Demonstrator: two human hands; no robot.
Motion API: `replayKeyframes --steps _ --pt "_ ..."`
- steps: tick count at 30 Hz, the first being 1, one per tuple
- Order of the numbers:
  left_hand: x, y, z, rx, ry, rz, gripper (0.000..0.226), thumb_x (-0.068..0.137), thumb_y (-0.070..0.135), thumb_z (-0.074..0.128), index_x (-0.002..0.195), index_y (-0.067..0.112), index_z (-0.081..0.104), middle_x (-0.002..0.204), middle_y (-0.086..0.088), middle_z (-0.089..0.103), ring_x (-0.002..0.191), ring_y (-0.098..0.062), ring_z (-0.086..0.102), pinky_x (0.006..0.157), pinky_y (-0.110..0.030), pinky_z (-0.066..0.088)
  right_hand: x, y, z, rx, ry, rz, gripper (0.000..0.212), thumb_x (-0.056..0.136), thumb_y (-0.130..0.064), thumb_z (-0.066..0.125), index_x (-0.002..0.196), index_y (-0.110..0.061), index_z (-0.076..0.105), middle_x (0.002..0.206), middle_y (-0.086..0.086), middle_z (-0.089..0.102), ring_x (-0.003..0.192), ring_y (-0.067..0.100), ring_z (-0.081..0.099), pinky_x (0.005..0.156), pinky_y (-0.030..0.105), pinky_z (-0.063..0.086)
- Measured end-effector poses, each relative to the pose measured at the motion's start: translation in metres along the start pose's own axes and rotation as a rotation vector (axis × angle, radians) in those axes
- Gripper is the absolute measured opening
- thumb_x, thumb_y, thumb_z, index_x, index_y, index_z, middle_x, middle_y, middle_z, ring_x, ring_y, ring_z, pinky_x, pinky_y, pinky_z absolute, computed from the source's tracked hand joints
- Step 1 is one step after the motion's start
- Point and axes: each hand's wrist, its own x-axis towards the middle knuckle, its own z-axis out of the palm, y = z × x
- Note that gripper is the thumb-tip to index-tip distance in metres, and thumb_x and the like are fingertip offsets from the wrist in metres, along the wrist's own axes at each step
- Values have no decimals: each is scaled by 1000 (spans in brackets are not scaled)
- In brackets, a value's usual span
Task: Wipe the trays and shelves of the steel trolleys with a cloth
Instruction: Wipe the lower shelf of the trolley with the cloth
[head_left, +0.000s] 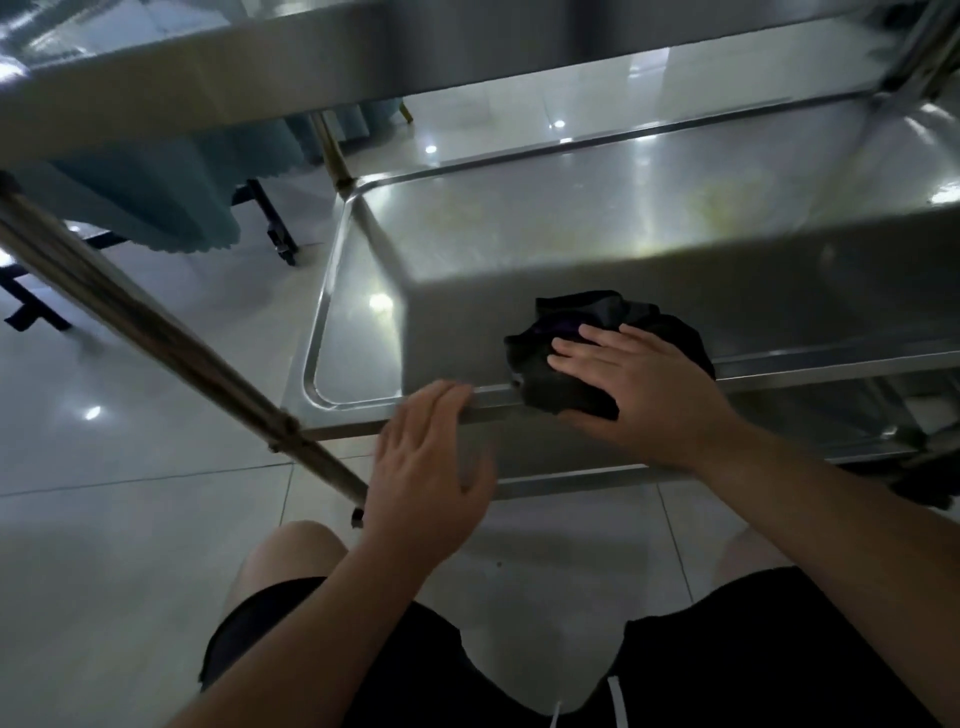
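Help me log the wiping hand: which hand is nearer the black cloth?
Right. The right hand lies on the black cloth; the left hand touches the tray rim, apart to its left.

Pale glossy floor tiles (130, 519) spread across the room, catching small round spots of light (92, 413). At the back hangs a teal tablecloth (156, 202) with a scalloped hem. Just right of the tablecloth, a black folding leg (275, 223) comes down to the tiles. Another black frame (31, 306) sits below and left of the tablecloth. Farther right of it a thin gold leg (407, 111) shows. Well in front of the tablecloth are a bare knee (291, 551) and black shorts (779, 649) with a white drawstring (618, 701).
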Motion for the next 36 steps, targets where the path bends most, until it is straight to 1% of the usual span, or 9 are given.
replayKeyframes --steps 1,3,6,11,17,21,23,31,36 --pt "9 9 6 43 -64 54 72 94 46 53 159 21 37 165 4 34 158 -13 23 127 -30 13 -5 8 -1 -5 12 12 70 97 -76 31 153 -37 49 160 -20 41 154 6 28 128 39 21" --pt "22 25 19 149 -180 139 84 97 52 44 168 18 15 177 3 9 163 -12 -5 131 -36 1 -17 22 -4 -23 48 45 68 96 -73 37 152 -36 51 159 -20 43 153 6 30 127 40 23" --pt "34 46 39 289 -293 178 88 102 56 38 169 18 -5 177 1 -12 160 -14 -22 131 -40 -9 -35 45 -11 -46 95 94 66 95 -67 44 150 -33 54 158 -17 47 152 9 34 126 41 25" --pt "54 79 60 344 -326 248 90 103 53 40 168 17 -10 176 -4 -14 161 -21 -20 129 -41 -12 -67 86 -24 -95 145 146 63 97 -62 45 150 -29 55 157 -13 49 151 13 37 125 43 27" --pt "76 126 87 303 -349 412 93 99 48 46 169 15 -4 178 -5 -6 163 -20 -11 130 -38 -10 -109 137 -42 -152 113 285 69 101 -70 34 157 -32 44 162 -15 41 155 9 27 126 36 15" --pt "81 138 96 276 -340 414 95 95 52 49 170 15 3 178 -4 4 164 -20 1 132 -40 5 -135 174 -52 -171 81 402 73 102 -76 24 160 -33 36 165 -18 33 157 7 19 127 33 7" --pt "81 137 96 275 -329 408 95 94 53 51 170 15 6 178 -4 6 163 -20 4 132 -39 5 -145 190 -57 -178 71 460 74 102 -76 21 161 -33 34 166 -17 31 157 7 18 127 33 5" --pt "80 134 95 308 -358 418 97 97 56 46 169 17 -6 178 -3 -4 163 -19 -5 132 -39 1 -168 244 -81 -183 27 700 87 96 -80 2 164 -31 26 170 -12 26 158 13 17 126 38 4" --pt "80 159 94 304 -387 387 99 98 54 46 167 11 -11 177 -10 -11 163 -24 -11 130 -40 -7 -164 244 -83 -174 24 759 82 98 -74 5 164 -29 24 171 -10 22 159 17 15 128 43 4"
